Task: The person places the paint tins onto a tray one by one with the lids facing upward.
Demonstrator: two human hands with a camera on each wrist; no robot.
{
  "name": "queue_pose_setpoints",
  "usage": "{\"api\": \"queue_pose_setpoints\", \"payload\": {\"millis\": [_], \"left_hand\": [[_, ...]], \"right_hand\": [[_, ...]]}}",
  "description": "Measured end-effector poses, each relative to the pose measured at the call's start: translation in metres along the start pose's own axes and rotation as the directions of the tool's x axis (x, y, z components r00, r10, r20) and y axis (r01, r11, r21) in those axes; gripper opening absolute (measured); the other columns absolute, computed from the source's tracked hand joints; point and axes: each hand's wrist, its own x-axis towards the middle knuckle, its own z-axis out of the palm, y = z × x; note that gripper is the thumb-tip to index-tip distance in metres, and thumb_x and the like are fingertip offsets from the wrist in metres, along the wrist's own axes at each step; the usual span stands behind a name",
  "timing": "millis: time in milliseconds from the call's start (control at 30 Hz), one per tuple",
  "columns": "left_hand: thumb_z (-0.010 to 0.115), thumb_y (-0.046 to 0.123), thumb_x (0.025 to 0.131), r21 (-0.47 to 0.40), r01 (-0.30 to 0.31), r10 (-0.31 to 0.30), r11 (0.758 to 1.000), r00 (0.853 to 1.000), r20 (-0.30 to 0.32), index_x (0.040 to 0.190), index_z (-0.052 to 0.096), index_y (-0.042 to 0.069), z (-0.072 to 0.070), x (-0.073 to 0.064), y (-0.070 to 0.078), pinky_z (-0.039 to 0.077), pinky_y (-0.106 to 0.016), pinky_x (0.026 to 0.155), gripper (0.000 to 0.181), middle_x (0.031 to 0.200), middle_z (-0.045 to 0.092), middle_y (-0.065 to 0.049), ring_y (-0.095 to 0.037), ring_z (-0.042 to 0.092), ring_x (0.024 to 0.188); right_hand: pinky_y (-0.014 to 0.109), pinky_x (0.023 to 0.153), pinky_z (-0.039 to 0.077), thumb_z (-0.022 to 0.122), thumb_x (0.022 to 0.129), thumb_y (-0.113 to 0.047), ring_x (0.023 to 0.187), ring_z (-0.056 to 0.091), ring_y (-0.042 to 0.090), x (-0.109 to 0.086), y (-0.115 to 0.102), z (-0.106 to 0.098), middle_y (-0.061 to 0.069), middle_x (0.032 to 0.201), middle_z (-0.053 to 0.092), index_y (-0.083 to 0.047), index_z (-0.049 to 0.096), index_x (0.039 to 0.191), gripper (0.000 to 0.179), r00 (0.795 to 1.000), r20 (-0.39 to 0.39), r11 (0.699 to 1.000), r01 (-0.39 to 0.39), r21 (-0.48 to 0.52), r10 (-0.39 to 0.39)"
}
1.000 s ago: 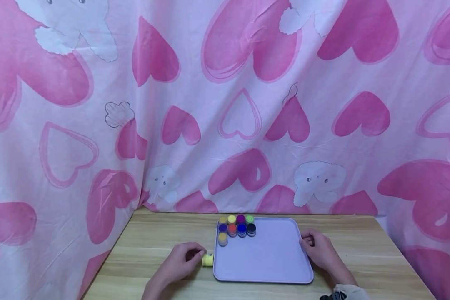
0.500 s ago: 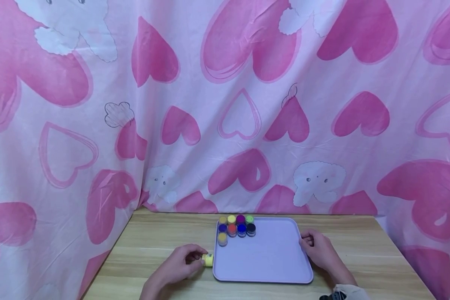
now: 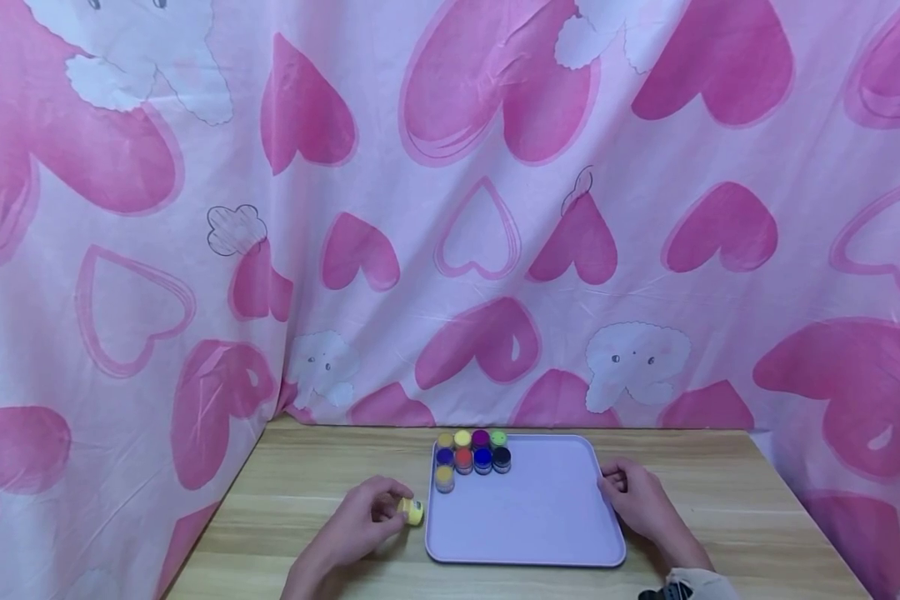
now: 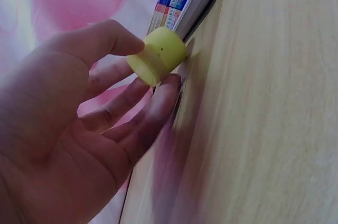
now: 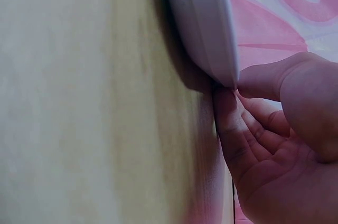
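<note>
My left hand [image 3: 362, 518] pinches a small yellow jar [image 3: 413, 511] between thumb and fingers, just left of the tray's left edge. In the left wrist view the jar [image 4: 165, 50] is a short, plain yellow cylinder, held tilted close to the wooden surface. At the right edge of the lilac tray [image 3: 528, 521], my right hand [image 3: 637, 498] holds the rim. The right wrist view shows the thumb on top of that rim and a finger beneath it. Several small jars [image 3: 482, 460] with coloured tops stand upright in rows at the tray's back left corner.
The wooden table [image 3: 300, 467] extends on both sides of the tray. Behind it hangs a pink curtain [image 3: 480, 250] with hearts, which also covers the left and right sides. Near the right wrist, a dark band [image 3: 667, 592] shows beside a light sleeve [image 3: 705, 583].
The left fingers have closed round the yellow jar, which has tilted and shifted slightly left and back, away from the tray's edge. My right hand and the jars on the tray have stayed put.
</note>
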Motion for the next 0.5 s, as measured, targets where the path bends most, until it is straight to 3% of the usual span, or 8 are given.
{"api": "queue_pose_setpoints", "payload": {"millis": [200, 367, 500], "left_hand": [[0.078, 0.012, 0.097, -0.019, -0.026, 0.025, 0.999, 0.999, -0.022, 0.126, 0.074, 0.013, 0.0015, 0.0015, -0.001, 0.063, -0.022, 0.086, 0.029, 0.12, 0.07, -0.008, -0.01, 0.069, 0.097], [0.077, 0.025, 0.102, -0.006, -0.013, 0.013, 1.0, 0.999, -0.038, 0.123, 0.075, 0.016, 0.0028, 0.0053, 0.002, 0.063, -0.021, 0.087, 0.024, 0.118, 0.071, -0.003, -0.011, 0.069, 0.099], [0.077, 0.022, 0.102, 0.026, -0.044, 0.046, 0.999, 0.996, -0.074, 0.119, 0.076, 0.016, 0.0059, 0.0081, 0.0029, 0.063, -0.021, 0.087, 0.018, 0.116, 0.073, -0.001, -0.01, 0.071, 0.1]], "right_hand": [[0.029, 0.074, 0.061, 0.067, 0.104, -0.006, 0.091, 0.064, 0.019, -0.0004, -0.0016, -0.0002, 0.009, 0.102, 0.071, 0.003, 0.069, 0.12, 0.019, 1.0, 0.0, 1.0, 0.005, 0.007, -0.005], [0.029, 0.074, 0.06, 0.067, 0.104, -0.006, 0.091, 0.064, 0.019, -0.001, -0.002, -0.0005, 0.009, 0.102, 0.07, 0.003, 0.068, 0.12, 0.019, 1.0, 0.0, 1.0, 0.001, 0.011, -0.001], [0.029, 0.074, 0.06, 0.067, 0.104, -0.006, 0.091, 0.064, 0.019, -0.0006, -0.0023, -0.0003, 0.009, 0.103, 0.07, 0.003, 0.068, 0.121, 0.019, 1.0, 0.005, 1.0, -0.005, 0.013, 0.004]]}}
